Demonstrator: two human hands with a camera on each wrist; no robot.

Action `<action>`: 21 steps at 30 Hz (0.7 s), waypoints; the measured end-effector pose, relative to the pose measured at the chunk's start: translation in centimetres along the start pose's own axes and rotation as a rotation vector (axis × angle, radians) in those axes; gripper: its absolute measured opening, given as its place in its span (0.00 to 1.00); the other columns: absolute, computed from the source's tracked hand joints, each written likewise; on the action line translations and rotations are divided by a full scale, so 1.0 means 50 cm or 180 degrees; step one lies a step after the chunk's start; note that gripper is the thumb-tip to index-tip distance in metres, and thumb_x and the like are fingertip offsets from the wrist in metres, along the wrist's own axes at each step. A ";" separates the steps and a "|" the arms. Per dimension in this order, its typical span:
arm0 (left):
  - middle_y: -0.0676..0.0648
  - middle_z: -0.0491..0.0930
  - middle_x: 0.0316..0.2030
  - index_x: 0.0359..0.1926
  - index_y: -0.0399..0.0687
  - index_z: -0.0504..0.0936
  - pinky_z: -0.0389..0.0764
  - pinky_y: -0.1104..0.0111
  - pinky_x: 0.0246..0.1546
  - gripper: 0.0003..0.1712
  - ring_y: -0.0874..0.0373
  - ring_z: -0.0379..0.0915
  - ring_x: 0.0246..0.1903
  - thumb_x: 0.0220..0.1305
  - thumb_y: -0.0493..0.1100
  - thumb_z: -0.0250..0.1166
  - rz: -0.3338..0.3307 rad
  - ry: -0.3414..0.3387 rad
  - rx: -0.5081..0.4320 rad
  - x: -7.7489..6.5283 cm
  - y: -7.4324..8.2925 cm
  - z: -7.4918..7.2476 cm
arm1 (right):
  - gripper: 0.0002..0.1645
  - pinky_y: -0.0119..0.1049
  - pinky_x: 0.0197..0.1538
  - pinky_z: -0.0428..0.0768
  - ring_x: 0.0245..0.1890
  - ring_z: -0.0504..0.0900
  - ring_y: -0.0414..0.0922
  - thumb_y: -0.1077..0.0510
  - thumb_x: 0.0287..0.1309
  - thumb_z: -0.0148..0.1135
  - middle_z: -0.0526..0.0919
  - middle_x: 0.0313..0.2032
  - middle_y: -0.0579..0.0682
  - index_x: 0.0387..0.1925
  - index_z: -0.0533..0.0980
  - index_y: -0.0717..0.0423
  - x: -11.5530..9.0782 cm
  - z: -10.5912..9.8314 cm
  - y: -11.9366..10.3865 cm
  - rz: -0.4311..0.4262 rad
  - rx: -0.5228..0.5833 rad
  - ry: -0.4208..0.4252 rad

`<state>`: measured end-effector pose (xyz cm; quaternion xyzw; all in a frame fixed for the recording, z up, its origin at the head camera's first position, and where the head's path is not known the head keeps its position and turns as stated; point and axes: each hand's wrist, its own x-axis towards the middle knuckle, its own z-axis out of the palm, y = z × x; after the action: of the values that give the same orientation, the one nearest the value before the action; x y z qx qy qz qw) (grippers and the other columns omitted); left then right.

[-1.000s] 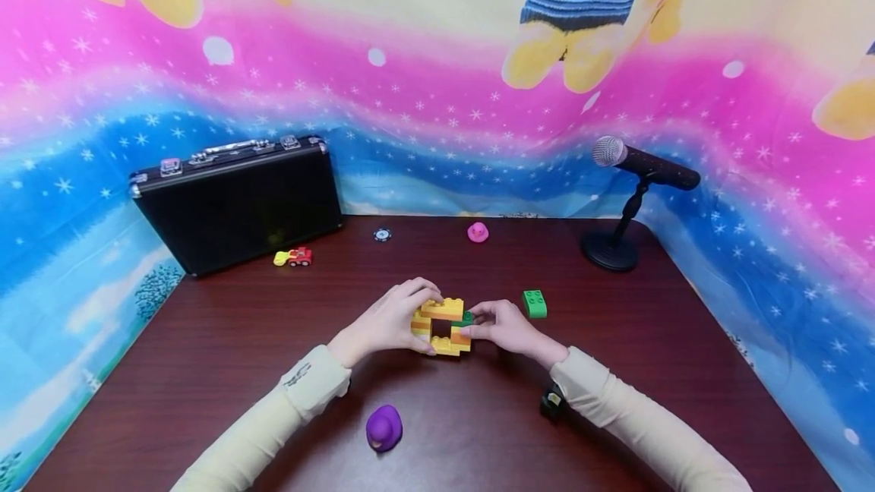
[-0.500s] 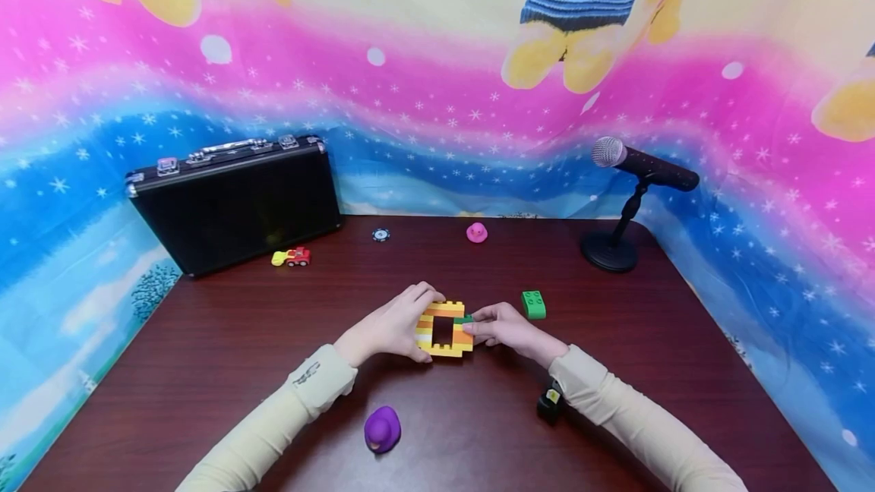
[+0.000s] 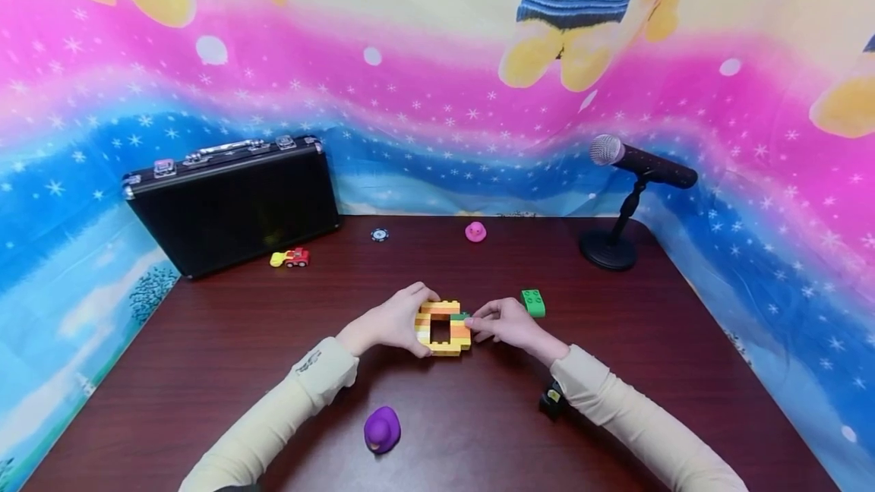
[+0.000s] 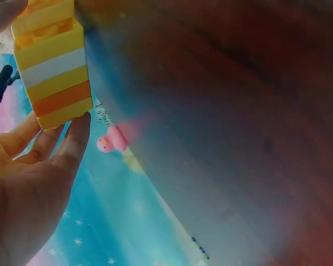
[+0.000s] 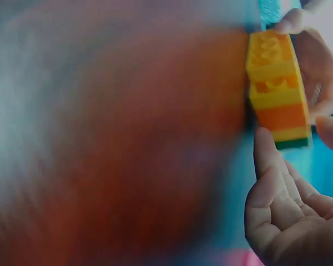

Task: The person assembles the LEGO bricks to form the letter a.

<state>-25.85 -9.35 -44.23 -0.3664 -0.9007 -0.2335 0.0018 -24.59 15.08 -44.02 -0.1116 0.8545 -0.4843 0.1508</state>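
Note:
A toy building-block frame (image 3: 459,332) of yellow and orange bricks, with a square hole through its middle, stands upright on the table. A white brick shows in its left side in the left wrist view. My left hand (image 3: 391,323) grips that side, thumb low at the front and fingers over the top. A dark green brick (image 3: 459,316) sits on the right-hand column. Beside it is my right hand (image 3: 509,323); in the right wrist view its index fingertip lies at the column's edge and its thumb stands slightly apart from it.
A loose green brick (image 3: 532,303) lies behind the right hand. A purple rubber duck (image 3: 381,430) stands in front. Farther back are a pink duck (image 3: 475,231), poker chip (image 3: 379,234), toy car (image 3: 296,257), black case (image 3: 235,207) and microphone (image 3: 642,162) on a stand.
The block frame has tipped slightly, so its front face shows more squarely. My right fingers have loosened a little from the dark green brick. The left hand keeps its grip.

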 end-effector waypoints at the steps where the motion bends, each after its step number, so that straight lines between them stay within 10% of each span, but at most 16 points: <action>1: 0.53 0.68 0.41 0.50 0.44 0.69 0.72 0.69 0.45 0.46 0.62 0.66 0.40 0.26 0.57 0.76 -0.0019 -0.0005 -0.0030 0.003 -0.004 0.000 | 0.21 0.38 0.28 0.78 0.28 0.84 0.44 0.46 0.49 0.65 0.84 0.27 0.52 0.36 0.79 0.58 0.000 -0.009 -0.002 -0.0009 -0.0044 0.0051; 14: 0.50 0.72 0.44 0.51 0.45 0.71 0.71 0.64 0.46 0.43 0.57 0.67 0.42 0.30 0.54 0.76 -0.0304 -0.0018 -0.0322 0.081 -0.066 -0.019 | 0.19 0.37 0.33 0.76 0.28 0.82 0.47 0.48 0.47 0.67 0.84 0.29 0.53 0.35 0.79 0.59 -0.013 -0.152 0.024 0.0013 -0.0694 0.1101; 21: 0.49 0.72 0.45 0.52 0.44 0.70 0.71 0.65 0.46 0.43 0.56 0.66 0.42 0.32 0.51 0.77 -0.0539 -0.0146 -0.0508 0.102 -0.091 -0.023 | 0.32 0.35 0.28 0.72 0.27 0.75 0.46 0.37 0.40 0.67 0.80 0.32 0.54 0.36 0.74 0.61 -0.013 -0.164 0.065 0.0550 -0.1219 0.1228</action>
<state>-32.77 -9.31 -44.24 -0.2933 -0.9067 -0.2953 -0.0676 -27.13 23.44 -42.73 0.0294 0.9497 -0.3118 0.0024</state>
